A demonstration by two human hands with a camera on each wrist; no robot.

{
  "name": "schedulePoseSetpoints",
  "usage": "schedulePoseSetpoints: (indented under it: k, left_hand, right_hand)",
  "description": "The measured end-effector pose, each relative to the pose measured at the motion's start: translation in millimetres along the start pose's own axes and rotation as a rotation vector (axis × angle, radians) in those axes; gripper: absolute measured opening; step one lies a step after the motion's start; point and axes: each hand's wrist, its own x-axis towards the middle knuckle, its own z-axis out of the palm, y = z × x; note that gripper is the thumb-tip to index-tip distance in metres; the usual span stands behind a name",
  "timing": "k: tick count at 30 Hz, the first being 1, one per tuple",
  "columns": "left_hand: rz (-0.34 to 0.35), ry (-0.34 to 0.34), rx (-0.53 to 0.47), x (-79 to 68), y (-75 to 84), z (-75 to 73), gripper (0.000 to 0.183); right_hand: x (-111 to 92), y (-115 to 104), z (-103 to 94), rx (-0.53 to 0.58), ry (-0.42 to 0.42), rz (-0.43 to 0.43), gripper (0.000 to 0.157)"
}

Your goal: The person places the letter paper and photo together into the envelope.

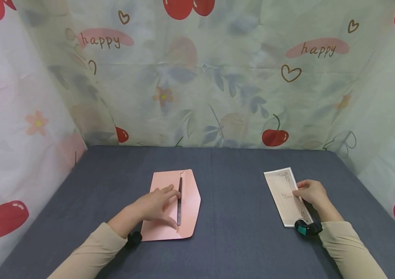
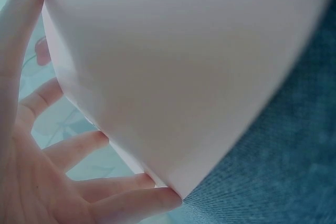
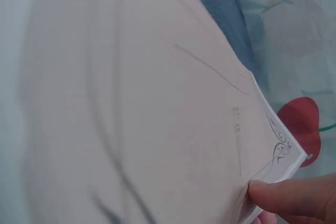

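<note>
A pink envelope (image 1: 192,205) lies on the left of the table with its flap spread out to the right. Its mouth gapes as a narrow dark slit. My left hand (image 1: 157,203) lies over the envelope, thumb and fingertips gripping the edge of the mouth; in the left wrist view several fingertips meet that pale paper edge (image 2: 173,103). On the right, my right hand (image 1: 314,193) pinches the right edge of a cream folded card (image 1: 279,195) with ornate corner scrolls. The thumb (image 3: 294,195) presses on the card's printed face in the right wrist view; the other fingers are mostly hidden behind it.
A dark blue-grey cloth covers the table (image 1: 232,240). Patterned curtains (image 1: 204,89) with cherries, hearts and flowers close off the back and both sides. A black wristband (image 1: 308,228) with a green patch sits at the right wrist.
</note>
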Motion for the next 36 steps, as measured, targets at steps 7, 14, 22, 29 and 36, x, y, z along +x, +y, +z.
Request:
schedulePoseSetpoints:
  k: [7, 14, 22, 29, 36]
  left_hand:
    - [0.007, 0.000, -0.005, 0.2, -0.3, 0.1, 0.078]
    - [0.007, -0.002, -0.006, -0.1, 0.0, -0.1, 0.078]
    - [0.001, -0.001, 0.001, -0.4, -0.1, -0.4, 0.079]
    - [0.006, 0.005, 0.006, 0.2, -1.6, 0.2, 0.079]
    - [-0.002, -0.003, -0.002, -0.3, -0.5, 0.0, 0.078]
  right_hand:
    - [4.4, 3.8, -3.7, 0.111, -0.057, 0.012, 0.036]
    - [6.1, 1.8, -6.7, 0.176, -0.097, 0.036, 0.043]
    - [4.4, -1.3, -7.9, 0.188, -0.113, -0.005, 0.044]
    - [2.1, -6.6, -9.9, 0.186, -0.116, -0.013, 0.047]
    - [2.2, -12.7, -7.4, 0.184, -0.106, -0.030, 0.049]
